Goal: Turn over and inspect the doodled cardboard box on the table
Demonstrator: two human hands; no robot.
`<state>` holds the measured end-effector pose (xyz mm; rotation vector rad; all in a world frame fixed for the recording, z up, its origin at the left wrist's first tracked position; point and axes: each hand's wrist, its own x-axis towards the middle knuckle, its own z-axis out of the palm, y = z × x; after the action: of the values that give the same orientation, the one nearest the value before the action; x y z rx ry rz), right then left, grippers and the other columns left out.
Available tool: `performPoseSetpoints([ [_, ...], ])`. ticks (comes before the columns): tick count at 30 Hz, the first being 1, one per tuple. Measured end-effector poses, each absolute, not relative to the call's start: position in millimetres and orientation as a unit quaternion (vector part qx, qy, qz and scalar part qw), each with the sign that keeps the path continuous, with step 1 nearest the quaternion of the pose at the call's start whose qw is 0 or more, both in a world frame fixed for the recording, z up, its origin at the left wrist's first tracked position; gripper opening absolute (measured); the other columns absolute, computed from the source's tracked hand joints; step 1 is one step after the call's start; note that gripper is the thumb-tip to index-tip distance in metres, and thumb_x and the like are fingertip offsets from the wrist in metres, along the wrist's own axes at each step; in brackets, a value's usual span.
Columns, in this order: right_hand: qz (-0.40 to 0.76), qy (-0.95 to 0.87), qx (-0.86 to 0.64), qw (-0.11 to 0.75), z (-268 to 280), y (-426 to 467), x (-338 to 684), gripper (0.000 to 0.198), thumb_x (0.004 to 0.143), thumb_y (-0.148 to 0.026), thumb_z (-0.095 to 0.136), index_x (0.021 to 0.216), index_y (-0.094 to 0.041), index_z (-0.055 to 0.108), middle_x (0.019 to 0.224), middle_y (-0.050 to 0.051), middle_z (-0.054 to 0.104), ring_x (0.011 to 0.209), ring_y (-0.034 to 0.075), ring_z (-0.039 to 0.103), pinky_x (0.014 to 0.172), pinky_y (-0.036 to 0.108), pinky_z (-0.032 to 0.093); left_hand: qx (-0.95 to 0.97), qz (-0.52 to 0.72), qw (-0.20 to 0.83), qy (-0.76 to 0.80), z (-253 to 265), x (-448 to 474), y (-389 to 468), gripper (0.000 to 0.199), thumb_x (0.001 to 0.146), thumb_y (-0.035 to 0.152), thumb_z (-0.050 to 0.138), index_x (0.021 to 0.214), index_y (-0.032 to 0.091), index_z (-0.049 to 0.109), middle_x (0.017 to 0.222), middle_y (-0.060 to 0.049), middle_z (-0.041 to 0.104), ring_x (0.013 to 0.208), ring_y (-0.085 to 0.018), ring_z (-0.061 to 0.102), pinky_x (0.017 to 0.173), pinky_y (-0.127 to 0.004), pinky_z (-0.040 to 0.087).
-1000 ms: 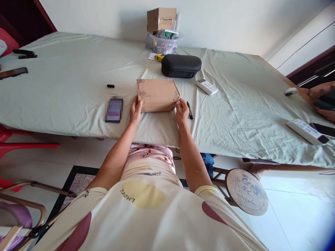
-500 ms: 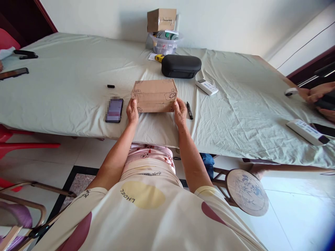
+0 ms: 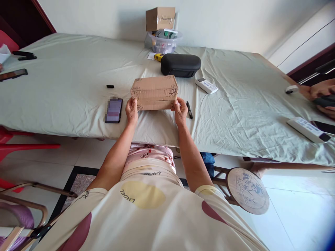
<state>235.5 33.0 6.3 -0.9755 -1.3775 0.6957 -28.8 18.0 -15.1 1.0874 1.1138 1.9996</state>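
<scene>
A brown cardboard box (image 3: 154, 91) with dark flower-like drawings at its corners is held between my two hands above the near part of the table. My left hand (image 3: 131, 109) grips its left end, thumb on the near face. On the right end, my right hand (image 3: 180, 111) holds it the same way; the fingers behind are partly hidden. A black marker (image 3: 189, 109) lies just right of my right hand. Left of my left hand lies a phone (image 3: 113, 110) with its screen lit, and beyond it a small black cap (image 3: 110, 86).
Behind the box sit a black hard case (image 3: 180, 65), a yellow object (image 3: 158, 56) and a plastic tub (image 3: 164, 43) under another carton (image 3: 160, 19). To the right are two white devices (image 3: 206, 85) and another person's hands (image 3: 323, 96). A round stool (image 3: 247, 190) stands below.
The box has tilted slightly and risen a little in my hands, showing more of its near side. At far left, a white sheet by another person has shifted.
</scene>
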Motion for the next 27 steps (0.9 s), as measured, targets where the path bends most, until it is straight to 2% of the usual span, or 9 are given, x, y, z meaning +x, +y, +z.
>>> performPoseSetpoints([
  [5,0.318,-0.577,-0.409,0.632,7.4,35.0,238.9,0.066,0.089,-0.085,0.062,0.121,-0.028,0.074,0.108,0.005,0.073,0.085,0.017,0.067,0.070,0.031,0.060,0.439,0.732,0.360,0.377,-11.7,-25.4,15.2,0.081,0.077,0.084,0.080,0.132,0.026,0.067,0.145,-0.012,0.072,0.140,-0.028,0.067,0.121,-0.044,0.053],
  [8,0.317,-0.571,-0.411,0.636,8.3,35.0,237.8,0.066,0.088,-0.085,0.063,0.120,-0.028,0.074,0.109,0.006,0.074,0.086,0.017,0.068,0.069,0.031,0.060,0.465,0.713,0.351,0.391,-9.6,-23.2,13.6,0.093,0.078,0.087,0.077,0.146,0.027,0.059,0.158,-0.014,0.063,0.148,-0.029,0.061,0.123,-0.045,0.052],
  [13,0.307,-0.572,-0.422,0.633,9.4,35.5,234.4,0.067,0.090,-0.083,0.057,0.124,-0.027,0.070,0.098,0.005,0.072,0.086,0.018,0.070,0.071,0.033,0.059,0.507,0.671,0.310,0.444,-6.9,-20.7,13.0,0.106,0.079,0.089,0.073,0.161,0.028,0.045,0.168,-0.015,0.053,0.156,-0.029,0.053,0.129,-0.044,0.046],
  [18,0.255,-0.594,-0.449,0.617,4.4,30.8,227.4,0.068,0.092,-0.080,0.058,0.136,-0.029,0.062,0.123,0.009,0.068,0.094,0.019,0.070,0.078,0.035,0.062,0.510,0.653,0.293,0.478,-8.4,-12.3,10.5,0.120,0.078,0.082,0.081,0.170,0.026,0.027,0.175,-0.019,0.041,0.160,-0.032,0.047,0.129,-0.044,0.046],
  [21,0.201,-0.610,-0.487,0.592,-2.2,25.7,214.5,0.091,0.082,-0.080,0.076,0.153,-0.029,0.050,0.143,0.015,0.058,0.112,0.027,0.069,0.100,0.048,0.063,0.511,0.633,0.256,0.522,-9.2,-3.8,6.4,0.129,0.074,0.067,0.094,0.171,0.023,0.022,0.177,-0.022,0.034,0.165,-0.036,0.039,0.134,-0.050,0.039],
  [24,0.169,-0.612,-0.512,0.578,-8.8,23.3,199.5,0.124,0.072,-0.079,0.086,0.168,-0.026,0.029,0.156,0.022,0.044,0.136,0.037,0.059,0.121,0.064,0.049,0.517,0.602,0.199,0.575,-8.7,3.7,1.5,0.136,0.067,0.054,0.102,0.170,0.015,0.024,0.179,-0.028,0.026,0.170,-0.040,0.024,0.140,-0.053,0.024],
  [27,0.148,-0.612,-0.527,0.571,-13.8,24.2,191.4,0.131,0.073,-0.078,0.087,0.171,-0.024,0.019,0.161,0.024,0.037,0.152,0.042,0.045,0.128,0.069,0.039,0.517,0.587,0.176,0.598,-7.8,8.6,-2.6,0.136,0.067,0.053,0.102,0.169,0.011,0.023,0.179,-0.031,0.023,0.171,-0.042,0.019,0.140,-0.055,0.022],
])
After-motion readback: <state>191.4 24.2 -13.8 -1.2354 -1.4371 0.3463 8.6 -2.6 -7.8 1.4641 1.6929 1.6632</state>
